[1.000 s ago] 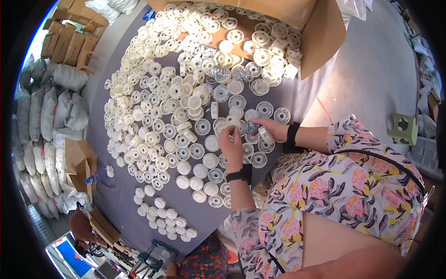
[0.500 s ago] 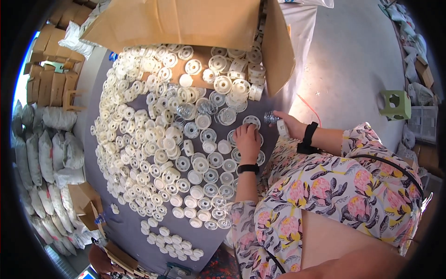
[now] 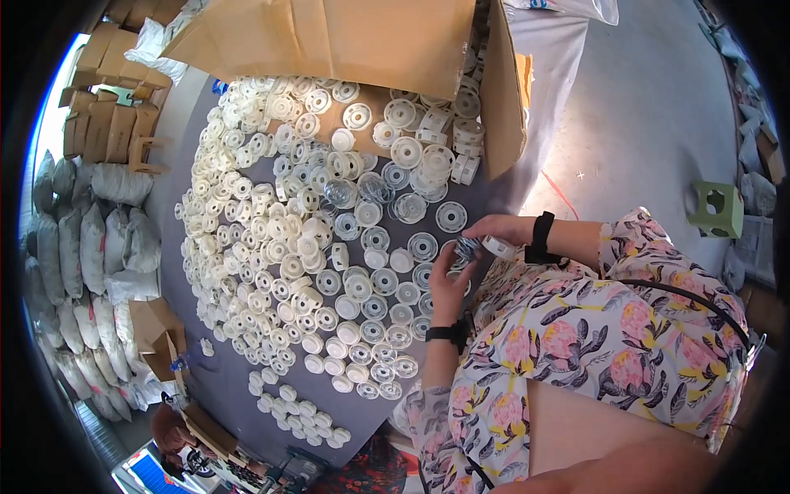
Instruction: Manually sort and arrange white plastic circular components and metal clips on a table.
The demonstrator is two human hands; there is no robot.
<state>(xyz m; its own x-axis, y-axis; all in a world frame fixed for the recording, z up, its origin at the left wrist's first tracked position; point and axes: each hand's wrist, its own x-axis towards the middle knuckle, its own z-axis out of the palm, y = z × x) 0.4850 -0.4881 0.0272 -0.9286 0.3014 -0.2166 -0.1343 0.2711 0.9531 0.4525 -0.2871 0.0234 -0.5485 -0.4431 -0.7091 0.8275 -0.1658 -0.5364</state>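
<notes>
My right hand (image 3: 497, 228) is closed around a white round plastic part (image 3: 499, 248) and a dark metal coil spring (image 3: 468, 248), held just above the table's near edge. Against the spring, the fingers of my left hand (image 3: 448, 284) are pinched, with the thumb side toward my right hand. Whether a small part also sits in the left fingers is hidden. Below and beside both hands lie white flanged discs, among them a disc (image 3: 451, 217) just beyond my fingers and another disc (image 3: 423, 247) to the left. Both wrists wear black bands.
Many white round parts (image 3: 271, 247) cover the grey table (image 3: 239, 403). A loose heap of metal springs (image 3: 374, 188) lies among them. An open cardboard box (image 3: 329, 41) spills parts at the far side. Filled sacks (image 3: 95, 239) stand left; a green stool (image 3: 714, 210) stands right.
My left hand has lifted off the discs and moved right to the spring in my right hand. A disc it partly covered is now exposed. The whole view has shifted slightly.
</notes>
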